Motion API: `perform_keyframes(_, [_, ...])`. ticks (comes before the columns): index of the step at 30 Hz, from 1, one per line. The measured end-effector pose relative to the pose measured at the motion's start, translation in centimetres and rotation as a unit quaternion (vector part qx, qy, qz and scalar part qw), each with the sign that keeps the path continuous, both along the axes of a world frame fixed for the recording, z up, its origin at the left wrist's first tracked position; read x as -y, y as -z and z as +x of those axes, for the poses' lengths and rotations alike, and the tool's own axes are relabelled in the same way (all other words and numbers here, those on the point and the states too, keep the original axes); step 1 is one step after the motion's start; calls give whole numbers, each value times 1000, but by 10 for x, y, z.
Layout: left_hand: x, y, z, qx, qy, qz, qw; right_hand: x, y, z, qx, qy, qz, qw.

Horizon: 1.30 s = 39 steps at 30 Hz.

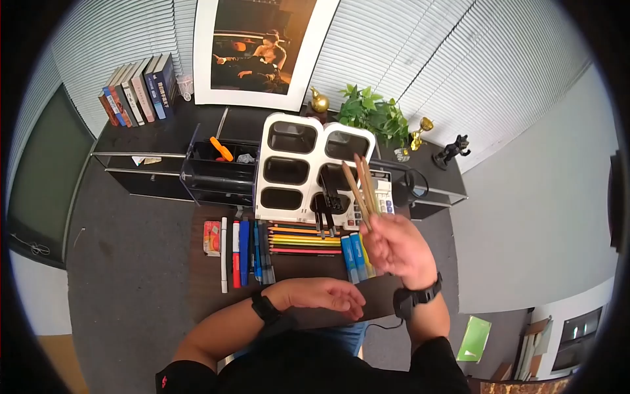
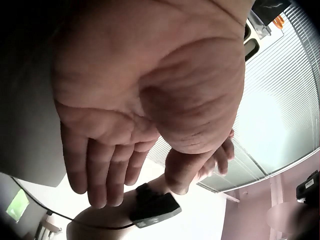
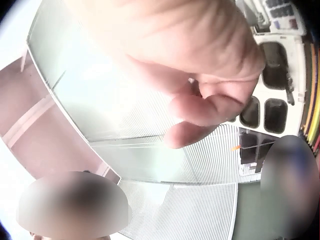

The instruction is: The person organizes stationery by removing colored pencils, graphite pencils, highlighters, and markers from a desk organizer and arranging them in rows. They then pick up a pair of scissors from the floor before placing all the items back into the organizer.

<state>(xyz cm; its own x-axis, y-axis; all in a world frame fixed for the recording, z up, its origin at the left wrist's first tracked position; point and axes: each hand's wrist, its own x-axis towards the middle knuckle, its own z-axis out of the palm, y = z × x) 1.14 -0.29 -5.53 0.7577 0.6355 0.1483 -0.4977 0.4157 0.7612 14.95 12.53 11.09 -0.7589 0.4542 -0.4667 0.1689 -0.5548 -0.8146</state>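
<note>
My right hand (image 1: 397,246) pinches a few slim wooden pencils (image 1: 363,190), raised over the right side of a white organizer (image 1: 316,164) with dark compartments. In the right wrist view the fingers of that hand (image 3: 200,65) are curled, and the pencils are hidden. Black pens (image 1: 328,197) stand in the organizer's right-hand compartments. My left hand (image 1: 321,295) hovers near the table's front edge, holding nothing. The left wrist view shows this hand (image 2: 145,90) palm-on with extended fingers. Coloured pencils (image 1: 305,241) lie in a row below the organizer.
Left of the coloured pencils lie a white marker (image 1: 224,256), red and blue markers, pens and a small red pack (image 1: 212,238). Blue highlighters (image 1: 352,255) lie to the right. A calculator (image 1: 384,200) sits beside the organizer. Behind are a plant (image 1: 374,115) and books (image 1: 136,92).
</note>
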Motion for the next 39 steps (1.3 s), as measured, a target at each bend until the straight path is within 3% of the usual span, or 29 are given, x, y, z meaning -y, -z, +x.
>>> perform_keyframes(5, [-3, 7, -3, -20, 12, 25, 999, -53, 27, -45, -68, -23, -131, 989])
perform_keyframes(13, [-4, 8, -1, -61, 40, 54, 996, -92, 36, -81, -63, -28, -223, 972])
perform_keyframes(16, [-3, 5, -1, -68, 51, 57, 995, -93, 35, -79, -58, -39, -184, 980])
perform_keyframes(18, [-2, 3, -1, -68, 47, 59, 995, -84, 25, -74, -7, -34, -46, 998])
perform_keyframes(19, [-2, 3, -1, -69, 43, 62, 995, -80, 19, -68, -5, -35, -47, 998])
perform_keyframes(21, [-3, 5, -1, -69, 46, 61, 995, -73, 12, -56, 78, -9, 177, 981])
perform_keyframes(22, [-3, 6, 0, -70, 48, 60, 995, -70, 16, -53, 80, -10, 176, 981])
perform_keyframes(23, [-3, 6, 0, -67, 48, 58, 995, -64, 19, -53, 90, 35, 439, 893])
perform_keyframes(24, [-4, 6, 0, -70, 48, 59, 995, -58, 19, -55, 94, 78, 666, 736])
perform_keyframes(25, [-4, 6, 0, -73, 50, 59, 994, -55, 12, -54, 129, 82, 705, 693])
perform_keyframes(26, [-3, 5, 1, -71, 51, 58, 994, -55, 10, -57, 132, 82, 704, 693])
perform_keyframes(28, [-2, 1, 0, -90, 54, 57, 993, -58, 6, -65, 57, 32, 851, 522])
perform_keyframes(30, [-3, 3, 0, -103, 52, 66, 991, -58, 8, -73, 58, 15, 857, 511])
perform_keyframes(32, [-4, 5, 0, -115, 47, 75, 989, -56, 10, -82, 81, -39, 877, 472])
perform_keyframes(36, [-5, 6, -1, -120, 47, 75, 989, -55, 15, -94, 136, -58, 852, 503])
perform_keyframes(39, [-5, 4, 0, -131, 62, 71, 987, -58, 19, -99, 111, -59, 848, 514])
